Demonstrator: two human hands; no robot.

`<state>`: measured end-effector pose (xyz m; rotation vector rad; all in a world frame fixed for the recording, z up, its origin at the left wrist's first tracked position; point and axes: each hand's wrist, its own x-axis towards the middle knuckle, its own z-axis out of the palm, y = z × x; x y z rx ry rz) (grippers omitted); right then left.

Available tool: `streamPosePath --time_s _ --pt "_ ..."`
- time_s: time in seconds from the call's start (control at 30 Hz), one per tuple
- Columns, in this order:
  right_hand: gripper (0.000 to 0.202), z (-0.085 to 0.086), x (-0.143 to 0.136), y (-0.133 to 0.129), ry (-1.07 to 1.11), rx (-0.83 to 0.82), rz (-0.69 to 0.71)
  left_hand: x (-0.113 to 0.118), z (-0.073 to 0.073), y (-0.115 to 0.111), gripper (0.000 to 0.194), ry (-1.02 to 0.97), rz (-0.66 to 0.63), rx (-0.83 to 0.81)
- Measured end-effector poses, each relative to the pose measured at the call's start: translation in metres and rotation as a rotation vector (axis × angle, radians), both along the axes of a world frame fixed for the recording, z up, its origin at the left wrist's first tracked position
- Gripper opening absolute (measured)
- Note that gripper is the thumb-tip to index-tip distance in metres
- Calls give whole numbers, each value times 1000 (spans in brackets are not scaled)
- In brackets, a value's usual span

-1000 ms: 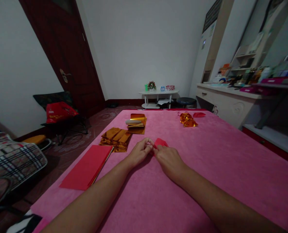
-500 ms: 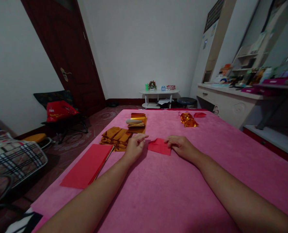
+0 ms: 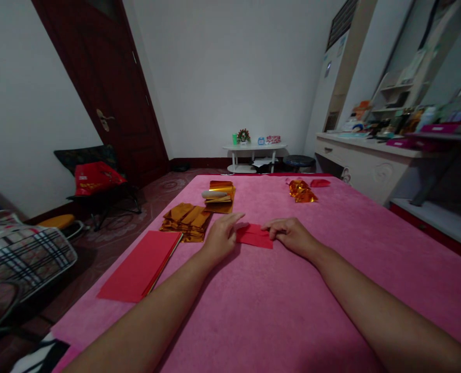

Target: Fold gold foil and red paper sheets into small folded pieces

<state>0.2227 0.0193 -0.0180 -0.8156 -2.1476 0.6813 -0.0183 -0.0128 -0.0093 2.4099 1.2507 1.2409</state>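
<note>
A small folded piece of red paper (image 3: 254,236) lies on the pink cloth between my hands, a crease running across it. My left hand (image 3: 221,234) is at its left edge, index finger stretched out, covering that end. On the right edge, my right hand (image 3: 287,231) has its fingers curled and pinched on the paper. Left of my left hand sits a stack of folded gold foil paper (image 3: 186,220). Nearer me is a pile of larger red paper sheets (image 3: 140,267). Behind the stack, a greyish oblong object (image 3: 214,194) rests on more gold foil sheets (image 3: 221,186).
Crumpled or shaped gold foil pieces (image 3: 302,191) and a red piece (image 3: 320,183) lie at the far right of the pink-covered table (image 3: 253,311). Beyond stand a low white table (image 3: 230,147) and a dark stool (image 3: 299,161). A cluttered white desk (image 3: 362,150) is at right.
My left hand has moved right, from beside the red paper onto its left edge. The paper's raised upper flap now lies flatter. My right hand has barely shifted.
</note>
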Motion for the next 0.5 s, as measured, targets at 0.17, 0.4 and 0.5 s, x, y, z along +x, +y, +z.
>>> streamPosePath --time_s 0.17,0.4,0.5 --pt "18 0 -3 -2 -13 -16 -29 -2 -6 4 52 88 -105 -214" --pt "28 3 -4 -5 -183 91 -84 -13 3 7 55 105 -237 -271" --pt "25 7 -3 -10 -257 173 -92 -17 3 9 53 98 -258 -271"
